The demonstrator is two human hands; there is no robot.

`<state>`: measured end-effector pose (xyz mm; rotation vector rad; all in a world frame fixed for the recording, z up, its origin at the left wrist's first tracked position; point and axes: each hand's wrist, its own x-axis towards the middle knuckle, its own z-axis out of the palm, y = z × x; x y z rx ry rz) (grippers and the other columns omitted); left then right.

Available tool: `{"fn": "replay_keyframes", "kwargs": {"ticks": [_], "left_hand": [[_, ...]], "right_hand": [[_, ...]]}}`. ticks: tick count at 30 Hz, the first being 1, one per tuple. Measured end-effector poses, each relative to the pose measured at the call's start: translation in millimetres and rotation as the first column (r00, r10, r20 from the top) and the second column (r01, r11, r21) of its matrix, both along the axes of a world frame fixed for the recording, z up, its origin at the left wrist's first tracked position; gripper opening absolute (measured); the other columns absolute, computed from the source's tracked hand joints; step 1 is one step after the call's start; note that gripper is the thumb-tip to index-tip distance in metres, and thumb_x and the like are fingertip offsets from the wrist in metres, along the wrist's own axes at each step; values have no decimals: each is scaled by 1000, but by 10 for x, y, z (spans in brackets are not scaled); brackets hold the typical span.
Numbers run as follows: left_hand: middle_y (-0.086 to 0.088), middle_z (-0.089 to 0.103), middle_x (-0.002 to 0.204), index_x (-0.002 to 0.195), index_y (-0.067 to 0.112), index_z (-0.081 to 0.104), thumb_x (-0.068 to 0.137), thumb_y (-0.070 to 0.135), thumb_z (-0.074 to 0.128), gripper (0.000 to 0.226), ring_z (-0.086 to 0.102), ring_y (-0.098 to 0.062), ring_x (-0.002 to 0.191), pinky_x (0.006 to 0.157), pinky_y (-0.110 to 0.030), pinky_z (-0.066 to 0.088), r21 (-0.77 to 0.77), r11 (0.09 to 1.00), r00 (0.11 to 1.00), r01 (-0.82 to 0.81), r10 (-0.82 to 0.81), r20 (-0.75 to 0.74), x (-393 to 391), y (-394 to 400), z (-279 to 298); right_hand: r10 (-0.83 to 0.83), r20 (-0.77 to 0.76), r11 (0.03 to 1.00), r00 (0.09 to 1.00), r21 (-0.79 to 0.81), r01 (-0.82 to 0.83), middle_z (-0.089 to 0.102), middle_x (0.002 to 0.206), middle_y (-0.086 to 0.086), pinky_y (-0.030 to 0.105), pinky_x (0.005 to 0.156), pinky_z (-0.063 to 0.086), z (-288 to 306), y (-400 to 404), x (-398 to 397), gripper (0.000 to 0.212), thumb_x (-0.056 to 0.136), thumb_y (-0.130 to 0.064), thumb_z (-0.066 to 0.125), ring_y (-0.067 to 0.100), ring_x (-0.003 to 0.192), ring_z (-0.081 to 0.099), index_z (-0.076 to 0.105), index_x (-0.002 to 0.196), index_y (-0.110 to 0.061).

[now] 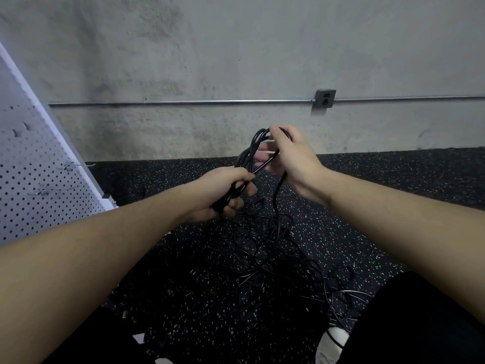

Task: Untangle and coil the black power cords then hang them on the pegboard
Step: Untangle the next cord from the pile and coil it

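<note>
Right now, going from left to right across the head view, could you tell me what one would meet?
Pegboard → left hand, gripping a cord bundle → right hand, holding the coil's top → wall outlet.

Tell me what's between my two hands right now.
In the head view, black cord loops span from the left hand, gripping the bundle low, to the right hand, holding the top. Nothing else lies between them.
</note>
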<state>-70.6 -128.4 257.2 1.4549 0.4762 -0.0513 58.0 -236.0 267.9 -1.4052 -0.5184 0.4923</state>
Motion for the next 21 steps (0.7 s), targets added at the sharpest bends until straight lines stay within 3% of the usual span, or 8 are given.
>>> {"fn": "replay_keyframes", "kwargs": {"ticks": [2,4,7,10,13,15,18,21], "left_hand": [[1,58,75,88,13,47,103,23,47,18,33,-7,38,31,-14,24,-20,1000,1000,24,-23,7,-12,-24,13],[-1,59,77,89,12,50,103,23,47,18,32,-7,37,32,-14,24,-17,1000,1000,23,-23,11,-20,-36,9],[-4,64,84,97,13,59,103,23,48,16,34,-10,39,33,-15,25,55,998,1000,-2,1,17,-31,-11,-36],[-6,65,95,109,9,63,104,25,46,25,39,-11,42,34,-17,26,84,996,1000,-5,3,23,-22,21,-77],[-11,60,98,103,10,67,102,29,44,29,49,-13,51,38,-18,32,43,999,998,-19,17,56,24,4,-62],[-6,66,85,92,12,67,102,32,44,32,57,-15,58,45,-22,42,26,998,997,-48,47,62,50,-32,-16],[1,75,82,89,8,56,105,28,42,29,68,-14,60,54,-29,54,-16,992,984,-124,125,126,95,-55,8],[-7,77,91,87,1,58,108,29,41,38,71,-21,75,71,-43,60,-42,990,978,-134,139,159,114,-38,-28]], "right_hand": [[13,-26,1000,1000,-23,-13,65,92,6,43,73,53,25,22,-27,20,109,-37,43,17,69,69,50,102,-20],[71,-115,994,991,-68,-80,73,84,8,42,71,60,45,21,-54,20,110,-40,35,24,66,71,44,103,-24],[146,-196,981,970,-94,-167,77,88,19,54,80,62,40,16,-75,21,112,-41,27,39,80,73,39,105,-25],[153,-197,981,968,-90,-173,75,94,25,57,85,60,29,22,-66,21,112,-40,27,39,84,71,38,110,-22],[148,-272,988,951,1,-154,72,88,26,46,58,60,35,47,-49,41,110,-44,30,35,69,67,33,132,-10],[87,-312,996,946,61,-71,66,71,14,34,54,49,33,85,-41,45,109,-44,34,23,54,58,33,139,-10],[63,-332,996,941,86,-36,44,56,-3,27,51,36,87,119,-64,37,108,-45,38,12,49,37,45,121,-12],[28,-315,999,949,33,-18,38,50,-7,26,49,35,113,111,-61,28,107,-43,44,10,46,33,49,101,-17]]}}
